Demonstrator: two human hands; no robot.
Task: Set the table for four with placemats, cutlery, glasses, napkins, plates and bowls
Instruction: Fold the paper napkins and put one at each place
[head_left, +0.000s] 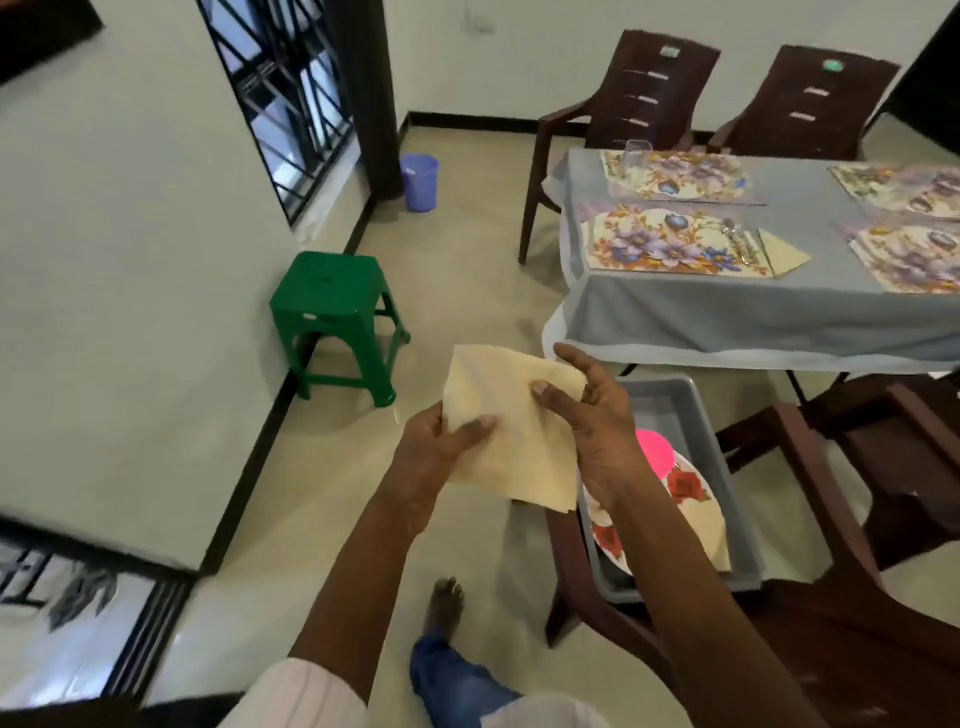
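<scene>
Both arms are stretched out in front, and between them a cream napkin (519, 436) is held up over the floor, just short of the table (727, 317). The left hand (441, 441) grips its lower left edge, thumb laid across the front, fingers tucked behind the cloth and out of sight. The right hand (592, 415) pinches the upper right corner, thumb on top, index finger poking up free; its other fingers are hidden behind the cloth. One corner of the napkin droops below the hands.

On the table lie four floral placemats (914, 260), the right-hand pair cut off by the frame edge. The near left placemat (670, 244) carries cutlery (737, 239) and a folded napkin (782, 252) at its right end; it's too blurred to count the pieces. A glass (635, 153) stands on the far left placemat (696, 179).

Under the right wrist, a grey tub (691, 415) sits on a brown chair (571, 597). Flowered plates (696, 499) lie inside, partly covered by the forearm, with something pink (654, 447), perhaps a bowl.
</scene>
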